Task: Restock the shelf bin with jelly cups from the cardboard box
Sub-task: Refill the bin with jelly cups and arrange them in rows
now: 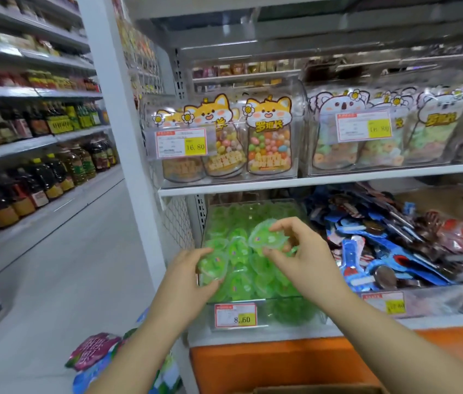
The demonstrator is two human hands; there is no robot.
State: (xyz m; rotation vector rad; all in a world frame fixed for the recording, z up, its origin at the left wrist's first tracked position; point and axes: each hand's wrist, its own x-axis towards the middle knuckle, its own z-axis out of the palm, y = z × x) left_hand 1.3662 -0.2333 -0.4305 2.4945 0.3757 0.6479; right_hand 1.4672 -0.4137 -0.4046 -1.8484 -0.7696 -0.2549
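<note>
Just beside bin [292,312], blue packets [380,251], price tag [236,315]

- Lighting: bright, even store light from above; shadows are faint and deepest beneath the upper shelf [281,182].
- Glare: pale streaks cross the clear candy bins [224,132]; the jelly cups [241,251] glow a saturated green, their lid detail washed out.
- Blur: motion smear softens the right side; the right price label [363,126] is barely readable, the left price tag [180,143] legible.
- Distortion: the aisle shelves [25,143] bow and the white upright [122,123] leans.
- Focus: the cardboard box [318,389] at the lower edge is soft.
</note>
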